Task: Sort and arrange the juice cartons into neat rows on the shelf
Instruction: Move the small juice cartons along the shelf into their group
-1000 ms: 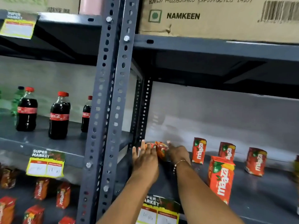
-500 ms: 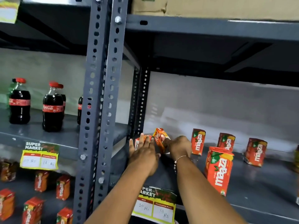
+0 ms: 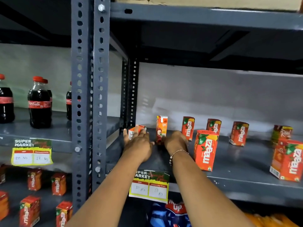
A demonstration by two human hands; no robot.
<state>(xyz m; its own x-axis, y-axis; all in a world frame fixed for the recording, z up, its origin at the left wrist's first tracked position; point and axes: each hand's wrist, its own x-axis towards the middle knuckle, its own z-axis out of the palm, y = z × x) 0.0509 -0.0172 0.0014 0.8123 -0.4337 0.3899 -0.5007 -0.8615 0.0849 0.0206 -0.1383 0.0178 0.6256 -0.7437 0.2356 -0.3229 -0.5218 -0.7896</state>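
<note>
- an upright juice carton (image 3: 161, 128), orange and red with a white patch near its top, is held at its base by the right hand (image 3: 175, 141), fingers closed around it, at the rear left of the grey shelf (image 3: 229, 176).
- a second carton (image 3: 136, 131), lying tilted, is covered by the left hand (image 3: 139, 145), fingers extended flat against it.
- red maaza cartons (image 3: 205, 149) are seen standing scattered to the right.
</note>
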